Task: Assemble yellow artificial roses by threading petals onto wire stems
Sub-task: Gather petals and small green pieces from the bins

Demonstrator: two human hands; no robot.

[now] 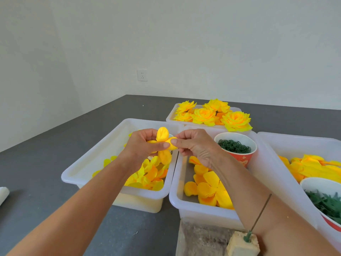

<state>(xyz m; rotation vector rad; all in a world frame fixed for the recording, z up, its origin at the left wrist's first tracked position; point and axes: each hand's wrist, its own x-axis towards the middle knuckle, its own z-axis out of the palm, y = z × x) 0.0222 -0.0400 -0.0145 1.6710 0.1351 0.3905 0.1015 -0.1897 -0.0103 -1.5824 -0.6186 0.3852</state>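
A soft, light petal [163, 143] is pinched by both hands, left [142, 145] and right [195, 145], above the bins; it is best gripped near its centre, since fabric crumples.

Two bare forearms, no sleeves, left hand [143, 145], right hand [195, 146], both ungloved

left hand [142, 145], right hand [195, 146], fingers pinched, raised

Craft workroom: bins [118, 159] of petals [151, 174], finished roses [204, 116]
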